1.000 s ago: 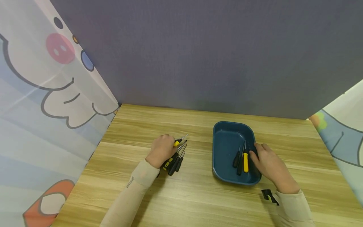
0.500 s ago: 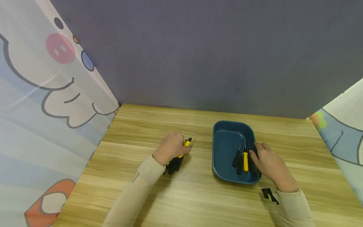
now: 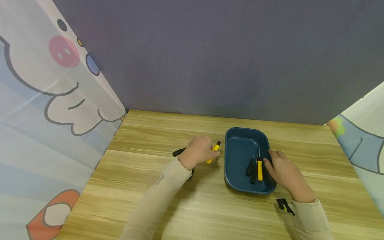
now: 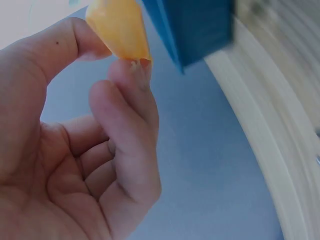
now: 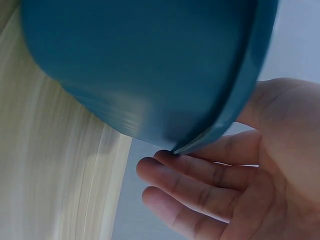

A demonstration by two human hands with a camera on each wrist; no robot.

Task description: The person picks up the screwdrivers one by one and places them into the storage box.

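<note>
Pinching one yellow-handled screwdriver (image 3: 215, 147) between thumb and fingertips of the left hand (image 3: 198, 151), just outside the left wall of one blue tray (image 3: 235, 160), and slanting the thin shaft toward the tray's far left corner. Bending the other left fingers loosely toward the palm. Gripping the tray's right rim with the right hand (image 3: 285, 171), laying the thumb over the inner side and setting the fingers against the outer side.

Counting three tools inside, side by side: one yellow screwdriver (image 3: 260, 170), one short black screwdriver (image 3: 249, 168) and one longer black screwdriver (image 3: 253, 175), all pointing toward the far end. Seeing one black handle (image 3: 179, 152) left of the left hand, and dark tool parts (image 3: 191, 174) beside the left cuff (image 3: 177, 170), too covered to count.

Noting smooth walls and rounded corners on the tray, streaky wood grain on the table (image 3: 144, 133), woven texture on the grey panel (image 3: 210, 66) behind. Finding open room along the tray's left side and far end, and between tray and table's far edge.
</note>
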